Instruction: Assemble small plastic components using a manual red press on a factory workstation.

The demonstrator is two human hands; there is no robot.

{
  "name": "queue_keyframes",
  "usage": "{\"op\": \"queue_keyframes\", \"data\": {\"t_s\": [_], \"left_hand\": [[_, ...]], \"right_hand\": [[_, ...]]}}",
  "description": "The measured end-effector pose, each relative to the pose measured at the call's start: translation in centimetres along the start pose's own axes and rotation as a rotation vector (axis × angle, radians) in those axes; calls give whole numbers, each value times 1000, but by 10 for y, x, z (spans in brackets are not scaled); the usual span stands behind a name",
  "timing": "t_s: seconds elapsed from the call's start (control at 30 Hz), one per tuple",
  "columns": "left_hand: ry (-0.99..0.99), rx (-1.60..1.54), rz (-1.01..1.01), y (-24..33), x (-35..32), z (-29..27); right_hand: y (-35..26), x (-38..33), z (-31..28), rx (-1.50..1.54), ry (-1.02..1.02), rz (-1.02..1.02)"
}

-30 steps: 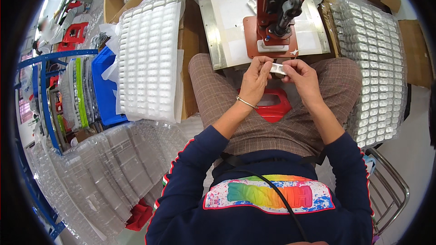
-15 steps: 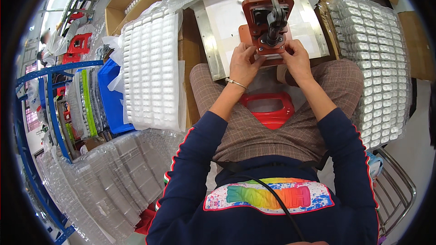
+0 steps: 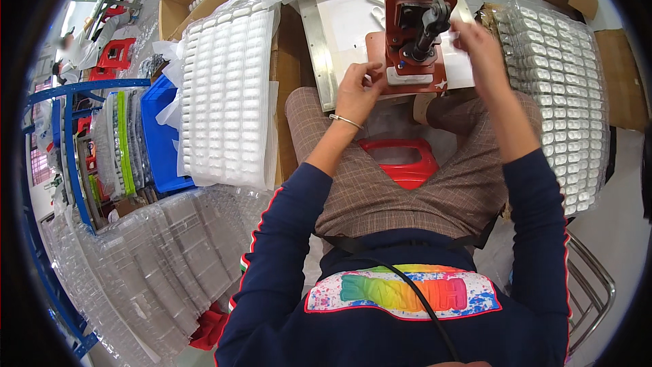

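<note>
Left hand [image 3: 358, 92] here, fingers loosely bent, thumb and fingertips parted with nothing seen between them, right by the left edge of the red-brown press [image 3: 375, 51]! And the pale piece [image 3: 409, 79] lies at the foot of that press, just right of those fingertips, long axis running left to right, the left hand clearly nearer. Up at the other side, the right hand [image 3: 481, 58] hangs beside the dark lever linkage [image 3: 435, 17], fingers curled and blurred, can't tell if they hold anything; farther out, white trays [image 3: 224, 95] stacked left
</note>
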State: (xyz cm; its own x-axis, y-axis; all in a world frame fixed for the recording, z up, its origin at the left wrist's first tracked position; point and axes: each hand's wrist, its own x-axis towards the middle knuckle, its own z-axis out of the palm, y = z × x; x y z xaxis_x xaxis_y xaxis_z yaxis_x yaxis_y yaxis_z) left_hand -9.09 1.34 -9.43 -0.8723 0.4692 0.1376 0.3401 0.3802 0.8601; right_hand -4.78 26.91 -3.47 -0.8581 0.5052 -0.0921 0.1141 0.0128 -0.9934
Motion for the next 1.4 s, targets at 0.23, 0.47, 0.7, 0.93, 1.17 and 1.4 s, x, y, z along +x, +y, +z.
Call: {"op": "queue_keyframes", "data": {"t_s": [0.23,0.47,0.7,0.93,1.17,1.4], "left_hand": [[87,-289,-53,25,53,-16],[-136,-1136,-71,81,117,-6],[-179,-1092,-60,89,129,0],[-122,-911,-172,48,116,10],[-47,-598,11,39,66,-9],[-10,-638,-282,-16,13,-14]], "right_hand": [[-187,8,64,19,-337,-55],[-159,-83,54,-325,-465,-751],[-79,-79,57,-605,-256,-1253],[-125,-83,53,-507,-415,-1140],[-213,-10,78,-216,-254,-297],[-19,9,9,-388,50,-60]]}}
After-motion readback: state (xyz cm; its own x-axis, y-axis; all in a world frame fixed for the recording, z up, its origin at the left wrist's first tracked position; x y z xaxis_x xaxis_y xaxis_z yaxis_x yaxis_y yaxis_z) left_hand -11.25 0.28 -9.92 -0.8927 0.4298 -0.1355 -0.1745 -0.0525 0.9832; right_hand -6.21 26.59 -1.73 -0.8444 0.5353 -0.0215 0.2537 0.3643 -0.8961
